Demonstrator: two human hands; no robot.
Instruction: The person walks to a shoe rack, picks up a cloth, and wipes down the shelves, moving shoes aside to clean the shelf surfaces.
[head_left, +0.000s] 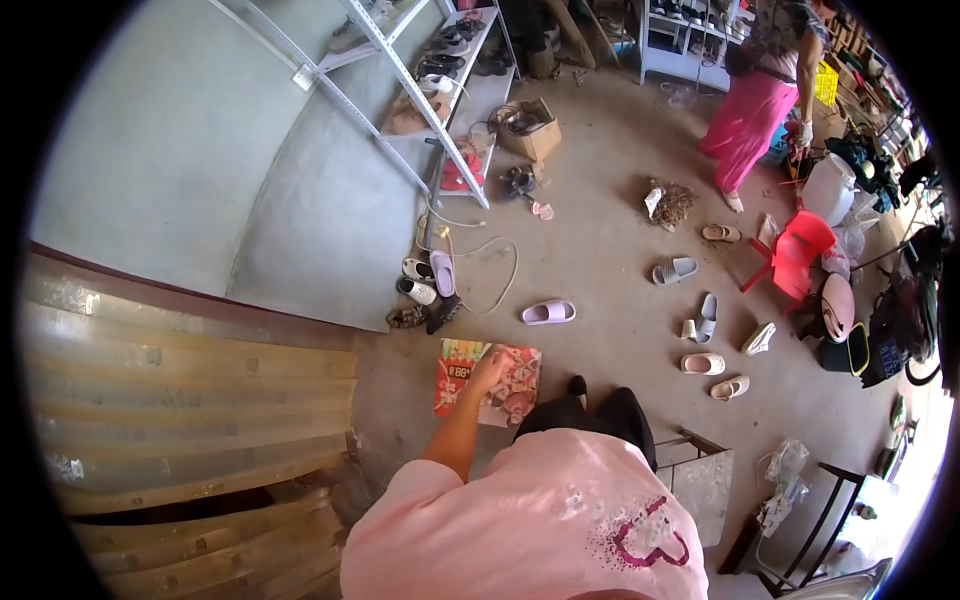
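Observation:
My left hand reaches down over a colourful printed box or sheet in red, green and yellow. The hand overlaps the middle of the print. Its fingers are too small and blended with the pattern to show whether they grip it or only touch it. My right hand is out of sight, with my pink shirt filling the lower middle of the view. A lilac slipper lies on the floor just beyond the print.
Loose shoes and a red plastic chair are at right. Shoe shelves, a cardboard box and a looped cable are ahead. Another person in pink trousers stands at far right. A metal-framed stool is beside me.

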